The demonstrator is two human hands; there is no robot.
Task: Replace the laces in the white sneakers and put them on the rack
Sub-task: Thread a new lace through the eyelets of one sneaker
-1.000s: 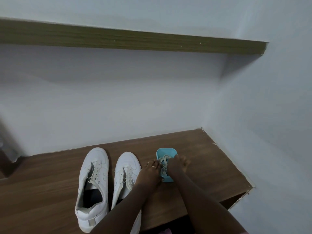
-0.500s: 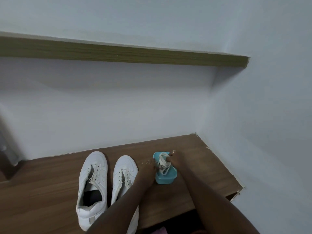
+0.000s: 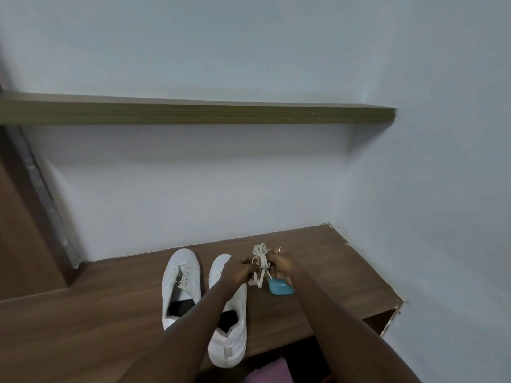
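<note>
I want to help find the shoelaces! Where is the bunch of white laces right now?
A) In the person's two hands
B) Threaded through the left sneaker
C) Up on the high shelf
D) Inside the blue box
A: the laces are bunched between the left hand and the right hand, while the blue box lies lower down on the wooden top, beside the dangling ends.

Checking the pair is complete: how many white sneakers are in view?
2. The left sneaker lies on the wooden surface; the right sneaker beside it, partly hidden under the left arm.
</note>
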